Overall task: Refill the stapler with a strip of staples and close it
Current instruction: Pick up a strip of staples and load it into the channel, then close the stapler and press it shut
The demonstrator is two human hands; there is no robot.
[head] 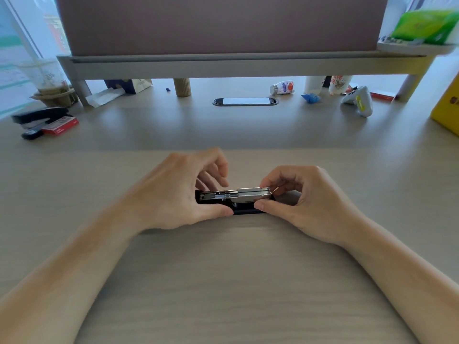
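A black stapler (244, 211) lies sideways on the desk in front of me, its top swung away and its silver metal magazine (218, 195) exposed. A strip of staples (253, 192) sits in the right half of the magazine channel. My left hand (181, 192) grips the stapler's left end, thumb against its near side. My right hand (305, 199) pinches the right end of the strip between fingertips, thumb pressed on the stapler's front. The stapler's far side is hidden behind my fingers.
A second black stapler (39, 117) and a red staple box (60, 125) lie at the far left. A monitor riser (223, 65) spans the back, with a cable grommet (245, 101), a small bottle (283, 87), a game controller (359, 101) and a yellow box (447, 108) nearby.
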